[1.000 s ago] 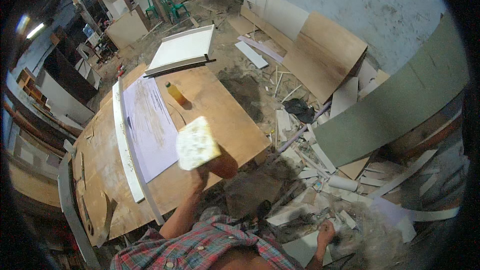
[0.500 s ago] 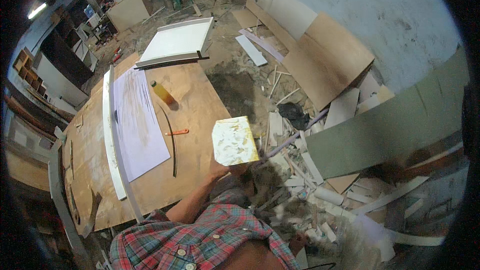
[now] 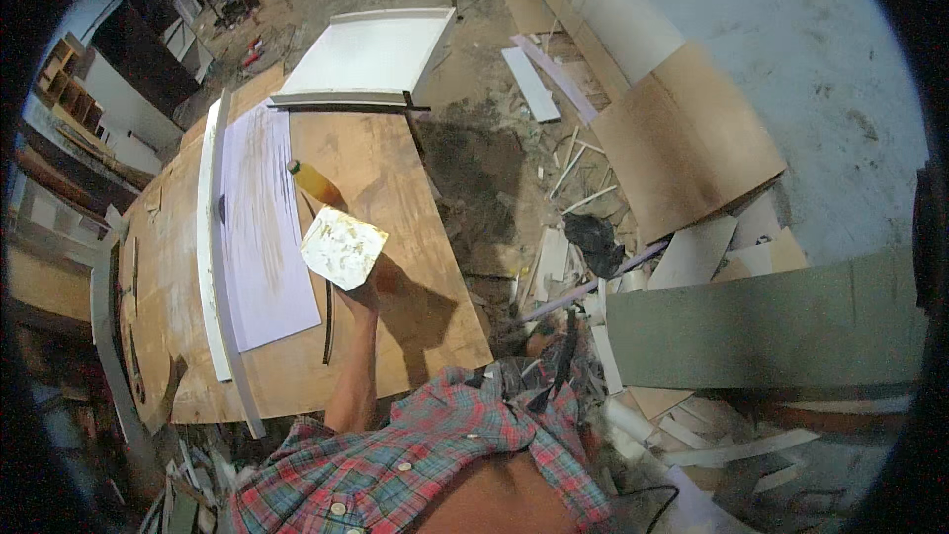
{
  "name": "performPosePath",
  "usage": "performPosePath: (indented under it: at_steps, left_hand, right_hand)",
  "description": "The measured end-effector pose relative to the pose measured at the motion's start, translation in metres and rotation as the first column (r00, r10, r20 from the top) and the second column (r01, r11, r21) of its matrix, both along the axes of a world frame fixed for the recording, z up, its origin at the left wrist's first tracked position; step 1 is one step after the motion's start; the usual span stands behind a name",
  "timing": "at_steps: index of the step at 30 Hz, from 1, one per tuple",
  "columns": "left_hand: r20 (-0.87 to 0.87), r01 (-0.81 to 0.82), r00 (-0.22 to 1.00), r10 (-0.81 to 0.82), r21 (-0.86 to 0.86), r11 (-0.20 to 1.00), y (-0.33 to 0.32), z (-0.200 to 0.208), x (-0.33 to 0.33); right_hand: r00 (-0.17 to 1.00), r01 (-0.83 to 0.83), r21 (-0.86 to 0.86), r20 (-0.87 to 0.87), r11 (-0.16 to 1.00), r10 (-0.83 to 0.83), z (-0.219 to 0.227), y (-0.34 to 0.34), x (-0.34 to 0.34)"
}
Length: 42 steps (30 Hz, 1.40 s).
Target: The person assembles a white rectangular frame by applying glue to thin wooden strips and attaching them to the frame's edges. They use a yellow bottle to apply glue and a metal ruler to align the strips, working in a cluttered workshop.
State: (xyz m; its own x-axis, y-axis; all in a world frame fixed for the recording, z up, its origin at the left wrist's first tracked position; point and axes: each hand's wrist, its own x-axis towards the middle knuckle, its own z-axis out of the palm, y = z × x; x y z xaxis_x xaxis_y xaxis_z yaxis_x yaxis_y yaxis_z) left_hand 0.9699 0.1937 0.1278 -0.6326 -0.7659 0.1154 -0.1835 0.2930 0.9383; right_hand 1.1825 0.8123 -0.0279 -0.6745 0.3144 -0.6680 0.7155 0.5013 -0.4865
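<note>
My left hand (image 3: 362, 299) is closed on a white square piece (image 3: 344, 247) with blotches and yellowish stains on its face, held above the plywood-topped table. Most of my fingers are hidden under it. Just beyond the piece lies a bottle (image 3: 314, 182) of yellow-orange liquid with a green cap. A lilac sheet (image 3: 262, 237) with brown smears is flat on the table to the left, beside a long white strip (image 3: 211, 247). A thin dark edging strip (image 3: 328, 321) runs partly under the held piece. I do not see my right hand.
A white panel with raised edges (image 3: 366, 54) rests at the table's far end. To the right, board offcuts and a black bag (image 3: 593, 242) litter the floor. A brown board (image 3: 687, 143) leans by the blue wall, and a grey-green panel (image 3: 761, 326) stands nearer.
My left hand has carried the white square piece leftward, from the table's right edge to over the table. The orange-handled tool seen on the table earlier is now hidden. The view has shifted.
</note>
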Motion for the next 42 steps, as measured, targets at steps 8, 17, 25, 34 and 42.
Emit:
performPosePath:
  at_steps: [8, 17, 25, 34, 42]
  left_hand:
    - [0.125, -0.281, 0.948, 0.292, -0.099, 0.955, 0.019, -0.042, 0.013]
    - [0.315, -0.375, 0.838, 0.447, -0.264, 0.889, 0.045, -0.090, 0.015]
    - [0.942, -0.549, 0.319, 0.106, 0.092, 0.831, 0.178, -0.034, -0.031]
    - [0.835, -0.469, 0.362, 0.413, -0.219, 0.855, 0.293, -0.095, -0.028]
    - [0.951, -0.464, 0.179, 0.251, -0.143, 0.874, 0.297, -0.011, -0.080]
  right_hand:
    - [0.555, -0.832, 0.082, 0.160, 0.549, 0.816, -0.088, 0.093, -0.211]
    - [0.879, -0.427, -0.153, -0.300, 0.891, 0.370, -0.028, 0.108, -0.617]
    - [0.845, -0.510, -0.040, -0.213, 0.859, 0.491, 0.028, 0.072, -0.752]
    - [0.287, -0.953, 0.052, -0.147, 0.297, 0.946, -0.015, -0.061, -0.734]
    - [0.306, -0.943, 0.096, -0.128, 0.319, 0.943, -0.031, -0.105, -0.721]
